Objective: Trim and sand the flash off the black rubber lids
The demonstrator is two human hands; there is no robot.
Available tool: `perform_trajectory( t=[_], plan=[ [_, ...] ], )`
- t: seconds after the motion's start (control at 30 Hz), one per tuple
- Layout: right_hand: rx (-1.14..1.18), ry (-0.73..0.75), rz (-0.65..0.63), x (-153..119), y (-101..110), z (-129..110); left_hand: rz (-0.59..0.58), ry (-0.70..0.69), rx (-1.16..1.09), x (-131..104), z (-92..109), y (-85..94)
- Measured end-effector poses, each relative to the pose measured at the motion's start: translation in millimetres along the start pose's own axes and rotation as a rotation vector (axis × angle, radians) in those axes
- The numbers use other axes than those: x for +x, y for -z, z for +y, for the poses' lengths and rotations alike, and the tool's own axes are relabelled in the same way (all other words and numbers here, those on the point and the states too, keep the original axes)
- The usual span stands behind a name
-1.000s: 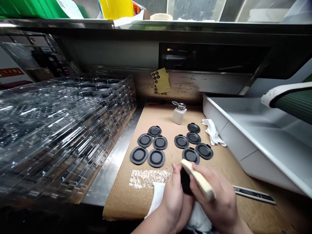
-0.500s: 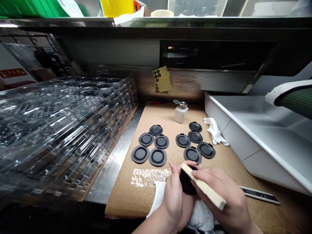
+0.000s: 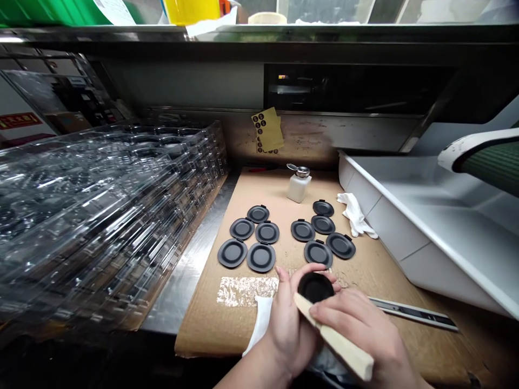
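In the palm of my left hand [image 3: 290, 324] rests a black round lid [image 3: 315, 287], its dark hollow side facing up, with the fingers curled around its far rim. Pinched in my right hand [image 3: 367, 329] is a cream-coloured flat bar [image 3: 338, 343], slanting over the near part of the lid. The bar's far tip is close to the left thumb; whether it touches the lid I cannot tell. Just beyond my hands lie several black lids with small tabs in two groups, one on the left [image 3: 261, 256] and one on the right [image 3: 318, 253].
Cardboard [image 3: 211, 313] covers the bench. On it are a pump bottle [image 3: 299, 187], a white glove [image 3: 354, 214] and a utility knife [image 3: 413, 313]. Stacked clear plastic trays [image 3: 121, 216] fill the left; a white bin [image 3: 389, 216] borders the right. A shelf edge [image 3: 259, 33] crosses above.
The cream bar has moved down toward me across the lid, uncovering more of its dark inside. My left hand still holds the lid. The view has shifted slightly.
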State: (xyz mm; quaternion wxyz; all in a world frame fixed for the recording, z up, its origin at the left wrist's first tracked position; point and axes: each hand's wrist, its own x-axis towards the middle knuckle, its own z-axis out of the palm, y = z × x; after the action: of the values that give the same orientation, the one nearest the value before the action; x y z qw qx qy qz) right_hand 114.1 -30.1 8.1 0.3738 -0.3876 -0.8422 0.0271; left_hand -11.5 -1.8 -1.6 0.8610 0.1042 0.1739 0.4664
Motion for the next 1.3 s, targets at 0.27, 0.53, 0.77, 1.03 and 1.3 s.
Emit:
perform_trajectory(
  t=[0.27, 0.53, 0.77, 1.03, 1.3],
  plan=[
    [0.004, -0.037, -0.116, -4.5, 24.1, 17.9, -0.039, 0.064, -0.016, 0.7, -0.1, -0.9],
    [-0.115, -0.025, -0.005, -1.5, 4.4, 18.8, -0.02, 0.041, -0.005, 2.2, -1.2, 0.9],
    [0.053, -0.047, -0.12, 1.0, 5.4, 9.4, 0.018, 0.052, 0.011, 1.1, 0.0, -1.2],
    [0.186, -0.176, -0.436, 12.9, 51.2, 21.5, -0.027, -0.001, 0.086, 1.4, -1.8, -4.0],
    [0.099, -0.174, -0.463, 12.2, 39.9, 24.4, -0.014, -0.061, 0.191, 0.9, -4.4, -4.2]
  ],
)
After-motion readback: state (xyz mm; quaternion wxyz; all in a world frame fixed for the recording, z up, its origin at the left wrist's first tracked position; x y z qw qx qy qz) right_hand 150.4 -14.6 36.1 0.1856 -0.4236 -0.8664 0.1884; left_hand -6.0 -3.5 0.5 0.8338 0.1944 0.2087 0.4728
